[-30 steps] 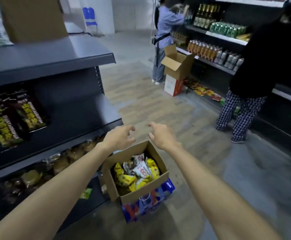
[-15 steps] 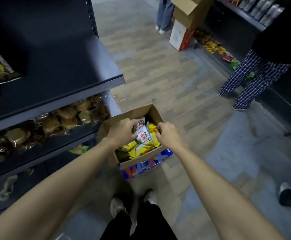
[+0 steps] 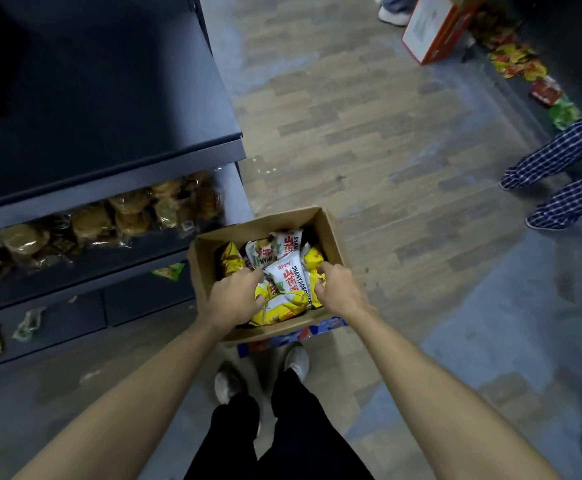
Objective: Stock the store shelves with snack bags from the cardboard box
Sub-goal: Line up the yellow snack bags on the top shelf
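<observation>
An open cardboard box [image 3: 331, 233] sits on the floor in front of my feet, filled with several yellow and white snack bags. Both my hands are down inside it. My left hand [image 3: 236, 294] curls its fingers onto the yellow bags at the left side of a white snack bag [image 3: 291, 277]. My right hand [image 3: 336, 289] grips a yellow snack bag [image 3: 314, 259] at the white bag's right side. The dark store shelves [image 3: 116, 174] stand to the left, the upper board bare.
A lower shelf holds several clear-wrapped brown pastries [image 3: 88, 220]. A blue printed box [image 3: 317, 332] lies under the cardboard box. A person's checked trouser legs [image 3: 559, 181] stand at right. Another cardboard box [image 3: 431, 29] and loose snack packets [image 3: 518, 60] lie on the far floor.
My view has tipped down from the aisle to the box. Both hands went from hovering open above the box to reaching inside and closing on the snack bags.
</observation>
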{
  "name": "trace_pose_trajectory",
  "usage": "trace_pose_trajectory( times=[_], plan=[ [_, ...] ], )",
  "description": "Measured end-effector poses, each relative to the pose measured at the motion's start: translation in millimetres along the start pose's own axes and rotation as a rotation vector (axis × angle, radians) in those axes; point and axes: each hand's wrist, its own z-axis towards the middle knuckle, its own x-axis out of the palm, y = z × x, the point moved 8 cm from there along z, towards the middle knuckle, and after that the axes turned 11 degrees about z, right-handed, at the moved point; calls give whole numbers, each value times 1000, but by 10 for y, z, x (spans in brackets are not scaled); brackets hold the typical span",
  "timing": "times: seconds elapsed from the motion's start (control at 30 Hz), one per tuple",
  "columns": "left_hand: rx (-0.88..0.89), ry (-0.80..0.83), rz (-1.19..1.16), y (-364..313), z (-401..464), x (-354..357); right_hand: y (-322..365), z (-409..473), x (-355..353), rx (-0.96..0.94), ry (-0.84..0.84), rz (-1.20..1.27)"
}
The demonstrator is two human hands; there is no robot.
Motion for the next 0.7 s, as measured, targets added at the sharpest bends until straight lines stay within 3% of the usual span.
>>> trace_pose_trajectory(
  times=[0.27,0.7],
  plan=[
    [1,138,67,-37,38,534,-106,288,448,22,136,-26],
    [-59,104,32,206,692,1187,-71,935,1252,16,116,-118]
  ],
)
